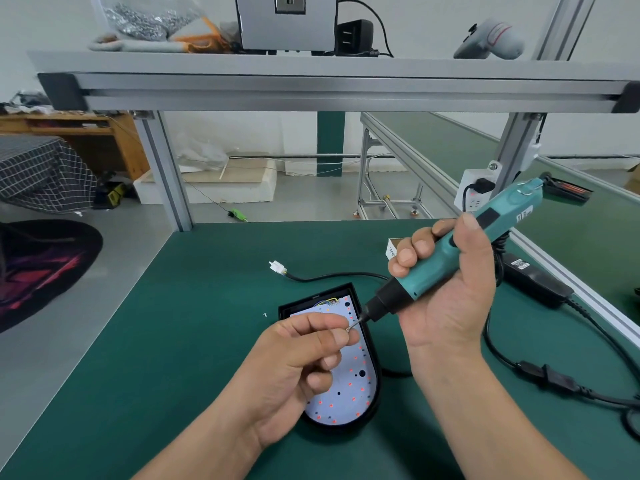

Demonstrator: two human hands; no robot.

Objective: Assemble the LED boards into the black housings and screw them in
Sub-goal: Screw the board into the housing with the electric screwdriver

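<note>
Right hand (446, 292) is gripping the teal screwdriver (460, 251), left hand (298, 362) is pinching a tiny screw (348, 328) at its tip, just above the LED board (349, 386) in the black housing (375, 372).

Matt green mat (194, 341), black plastic housing (372, 344), brushed aluminium frame (311, 88), teal plastic screwdriver (460, 251).
</note>
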